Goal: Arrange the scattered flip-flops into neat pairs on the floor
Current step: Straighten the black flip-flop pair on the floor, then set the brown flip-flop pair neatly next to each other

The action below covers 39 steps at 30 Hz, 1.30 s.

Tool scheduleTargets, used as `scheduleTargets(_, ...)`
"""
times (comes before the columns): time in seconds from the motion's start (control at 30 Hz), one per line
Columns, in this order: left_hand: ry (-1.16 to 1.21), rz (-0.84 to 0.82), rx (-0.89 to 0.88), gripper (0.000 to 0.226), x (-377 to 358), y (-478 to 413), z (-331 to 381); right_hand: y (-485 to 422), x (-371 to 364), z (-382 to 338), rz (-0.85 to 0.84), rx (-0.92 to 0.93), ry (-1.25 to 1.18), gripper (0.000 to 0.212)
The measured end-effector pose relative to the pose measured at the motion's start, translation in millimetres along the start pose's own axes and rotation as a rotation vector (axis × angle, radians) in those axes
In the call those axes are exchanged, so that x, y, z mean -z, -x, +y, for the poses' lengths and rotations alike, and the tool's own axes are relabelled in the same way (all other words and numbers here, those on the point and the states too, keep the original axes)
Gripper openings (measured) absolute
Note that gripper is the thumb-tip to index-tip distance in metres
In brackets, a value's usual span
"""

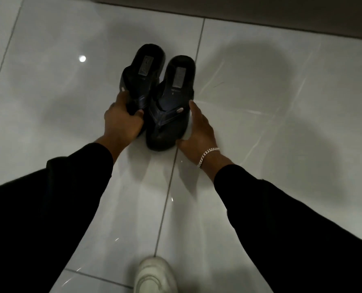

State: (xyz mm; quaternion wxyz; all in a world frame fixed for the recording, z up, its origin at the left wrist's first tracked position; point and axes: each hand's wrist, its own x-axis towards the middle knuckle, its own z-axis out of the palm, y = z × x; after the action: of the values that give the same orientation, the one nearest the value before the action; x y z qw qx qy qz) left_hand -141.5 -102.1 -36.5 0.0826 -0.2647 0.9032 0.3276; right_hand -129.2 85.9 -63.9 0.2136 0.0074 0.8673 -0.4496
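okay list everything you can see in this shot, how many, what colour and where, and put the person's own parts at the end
flip-flops: two, black with dark blue straps, side by side mid-floor; the left flip-flop sits a little farther away than the right flip-flop, and each has a grey label on the footbed
floor: one, glossy white tiles with grey grout lines, filling the view
wall base: one, grey-brown strip along the top edge
sneaker: one, white, bottom centre, on the person's foot
bracelet: one, silver chain, on the right wrist
sleeves: two, black, coming in from the lower corners
left hand: grip closed around the toe end of the left flip-flop
right hand: open, fingers against the outer edge of the right flip-flop
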Motion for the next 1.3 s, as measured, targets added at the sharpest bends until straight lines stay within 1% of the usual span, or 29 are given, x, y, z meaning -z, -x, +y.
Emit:
scheduleTargets(0.03,-0.037,0.079,-0.06,0.047,-6,11,10,9,12,8,0.024,-0.001,-0.024,0.091)
scheduleTargets(0.1,-0.037,0.194,-0.155,0.042,-27,37,38,29,44,32,0.103,-0.025,-0.048,0.075)
scheduleTargets(0.13,-0.011,0.219,-0.191,0.04,-41,50,53,37,62,45,0.152,-0.04,-0.057,0.066)
scheduleTargets(0.2,0.069,0.19,-0.262,0.036,-78,82,91,55,106,76,0.253,-0.074,-0.03,0.05)
scheduleTargets(0.27,0.146,0.083,-0.314,0.036,-122,115,132,72,155,108,0.334,-0.113,0.015,0.04)
scheduleTargets(0.37,0.244,-0.121,-0.285,0.035,-188,162,189,97,228,154,0.454,-0.15,0.064,0.032)
scheduleTargets(0.47,0.266,-0.3,-0.24,0.034,-250,209,239,124,304,203,0.623,-0.182,0.144,0.027)
scheduleTargets(0.57,0.254,-0.476,-0.189,0.039,-308,256,283,152,384,256,0.767,-0.236,0.287,0.018)
scheduleTargets(0.6,0.25,-0.54,-0.178,0.043,-326,270,295,161,409,274,0.815,-0.283,0.305,0.021)
scheduleTargets(0.67,0.24,-0.648,-0.159,0.053,-356,295,315,176,448,310,0.927,-0.439,0.236,0.032)
scheduleTargets(0.7,0.227,-0.683,-0.155,0.06,-370,306,325,184,466,331,0.983,-0.546,0.202,0.036)
scheduleTargets(0.73,0.206,-0.702,-0.16,0.067,-382,316,333,190,481,350,1.005,-0.685,0.175,0.045)
scheduleTargets(0.77,0.188,-0.711,-0.178,0.074,-393,324,340,197,494,368,0.977,-0.842,0.131,0.056)
scheduleTargets(0.8,0.178,-0.713,-0.203,0.08,-402,332,345,203,503,381,0.901,-0.967,0.06,0.066)
scheduleTargets(0.83,0.173,-0.704,-0.228,0.083,-411,339,351,207,508,392,0.811,-1.027,-0.022,0.072)
scheduleTargets(0.87,0.17,-0.683,-0.244,0.086,-417,345,357,211,510,398,0.726,-1.023,-0.103,0.072)
scheduleTargets(0.9,0.169,-0.652,-0.249,0.087,-424,349,362,212,510,403,0.66,-0.979,-0.155,0.066)
scheduleTargets(0.93,0.161,-0.619,-0.25,0.087,-429,351,367,213,507,406,0.624,-0.935,-0.158,0.059)
scheduleTargets(0.97,0.145,-0.585,-0.25,0.087,-432,352,371,211,504,407,0.611,-0.899,-0.132,0.054)
scheduleTargets(1.03,0.108,-0.533,-0.241,0.084,-438,349,379,204,502,406,0.622,-0.86,-0.089,0.049)
scheduleTargets(1.1,0.075,-0.501,-0.229,0.082,-440,338,386,194,503,403,0.614,-0.82,-0.054,0.047)
scheduleTargets(1.2,0.044,-0.46,-0.188,0.079,-439,310,393,173,506,397,0.551,-0.748,-0.008,0.046)
scheduleTargets(1.3,0.047,-0.433,-0.147,0.08,-437,290,395,150,508,390,0.517,-0.717,0.018,0.046)
